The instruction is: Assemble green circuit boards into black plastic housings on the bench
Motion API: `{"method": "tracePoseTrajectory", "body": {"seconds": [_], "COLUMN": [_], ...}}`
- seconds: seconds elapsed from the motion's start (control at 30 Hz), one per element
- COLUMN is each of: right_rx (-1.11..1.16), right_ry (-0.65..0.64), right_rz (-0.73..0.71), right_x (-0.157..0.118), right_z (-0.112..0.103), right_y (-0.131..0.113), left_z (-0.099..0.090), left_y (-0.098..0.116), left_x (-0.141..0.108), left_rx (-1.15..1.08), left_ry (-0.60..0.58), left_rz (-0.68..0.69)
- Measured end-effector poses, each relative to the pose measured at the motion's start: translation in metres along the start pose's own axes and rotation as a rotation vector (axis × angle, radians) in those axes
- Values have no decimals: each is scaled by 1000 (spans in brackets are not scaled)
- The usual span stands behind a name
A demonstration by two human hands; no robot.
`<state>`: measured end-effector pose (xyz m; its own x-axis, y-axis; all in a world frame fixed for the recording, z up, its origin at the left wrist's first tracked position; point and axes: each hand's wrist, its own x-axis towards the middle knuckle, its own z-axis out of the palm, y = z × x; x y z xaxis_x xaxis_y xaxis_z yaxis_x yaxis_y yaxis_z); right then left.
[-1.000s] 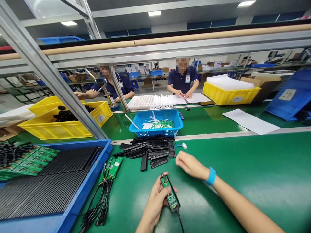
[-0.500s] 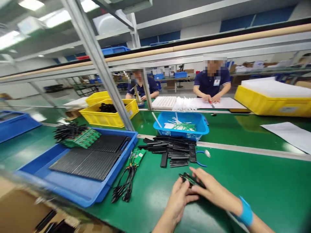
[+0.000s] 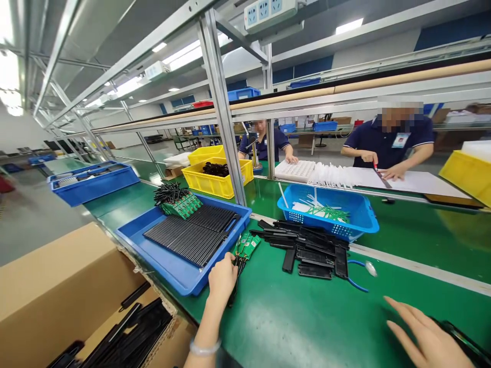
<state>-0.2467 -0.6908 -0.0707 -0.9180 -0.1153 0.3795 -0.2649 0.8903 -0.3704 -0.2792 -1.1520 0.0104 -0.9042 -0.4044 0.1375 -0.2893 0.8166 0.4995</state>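
Note:
My left hand (image 3: 223, 280) has its fingers closed on the black cables (image 3: 238, 271) of a small bunch of green circuit boards (image 3: 246, 245) beside the blue tray. At the lower right, my right hand (image 3: 425, 329) is open, its fingers apart over the green tabletop. A black plastic casing with a green board in it (image 3: 466, 340) lies just beyond that hand, partly hidden by it. Between the hands lies a pile of black plastic housings (image 3: 307, 248). Blue-handled pliers (image 3: 358, 286) rest at the pile's right end.
A blue tray (image 3: 174, 278) holds rows of black strips and a stack of cabled boards. Behind the pile stands a blue basket (image 3: 326, 225) of white and green strips. A cardboard box (image 3: 57, 286) is at lower left. Across the bench, two people work behind a metal post (image 3: 220, 107).
My hands have parted. The left has moved left to the cabled boards and taken hold of their cables. The right has moved right, and the casing is now beside it. The view has turned left.

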Motion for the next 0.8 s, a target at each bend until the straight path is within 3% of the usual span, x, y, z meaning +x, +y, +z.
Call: {"method": "tracePoseTrajectory", "body": {"seconds": [0.1, 0.2, 0.27, 0.33, 0.4, 0.43, 0.57, 0.67, 0.8], "right_rx": [268, 635, 989, 1385, 1691, 1768, 1660, 1519, 1419], "right_ry": [-243, -462, -587, -638, -607, -563, -384, -344, -365], "right_rz": [50, 136, 259, 426, 592, 652, 687, 636, 612], "right_x": [18, 29, 29, 27, 24, 23, 25, 27, 25], "right_z": [-1, -1, 3, 8, 13, 15, 12, 3, -9], "right_y": [-60, -112, -136, -152, -160, -162, -160, -153, -143], "left_z": [-9, -16, -17, -12, -2, 6, 49, 72, 71], "left_y": [-3, 15, 36, 58, 77, 86, 110, 118, 109], "left_x": [0, -17, -37, -56, -65, -64, -34, -9, 1], "left_rx": [-73, -224, -434, -614, -572, -469, -123, -117, -207], "left_ry": [57, 56, -103, -415, -626, -630, -378, -374, -438], "left_rz": [10, 106, 228, 375, 487, 513, 412, 346, 288]}}
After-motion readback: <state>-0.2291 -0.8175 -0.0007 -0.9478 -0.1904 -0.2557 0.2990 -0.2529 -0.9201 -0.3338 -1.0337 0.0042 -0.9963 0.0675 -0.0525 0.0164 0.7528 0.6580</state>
